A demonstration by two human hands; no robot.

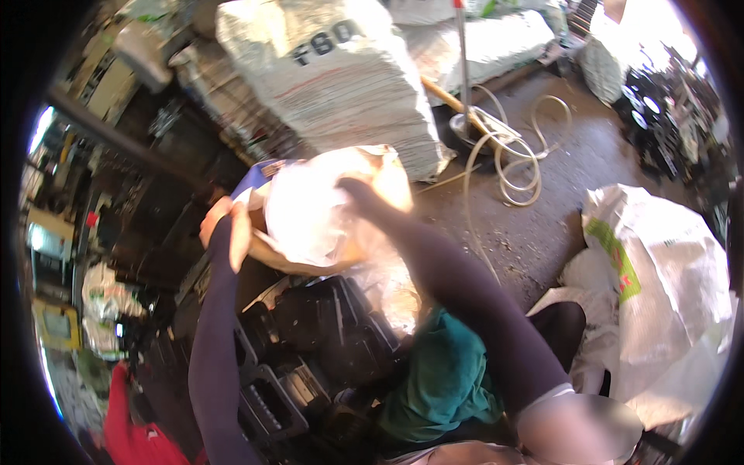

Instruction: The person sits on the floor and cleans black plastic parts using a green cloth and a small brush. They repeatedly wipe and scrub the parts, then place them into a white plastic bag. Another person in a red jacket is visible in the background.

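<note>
In front of me is a large brown paper bag (391, 178) with a blue patch on its left side. Its mouth gapes, and a bulging white plastic liner (298, 217), washed out by strong light, fills it. My left hand (227, 226) is closed on the bag's left rim, its thumb nearest me. From the lower right, my right arm in a dark sleeve (457, 271) reaches into the bag's mouth against the liner. Glare and the white plastic hide the fingers of my right hand, so their grip does not show.
Black plastic parts (325, 318) are piled below the bag. Behind it stands a tall white sack (341, 85). A pale hose (535, 170) lies coiled on the dirty floor. Another white sack (666, 271) is at the right. A person in red (143, 434) is at the lower left.
</note>
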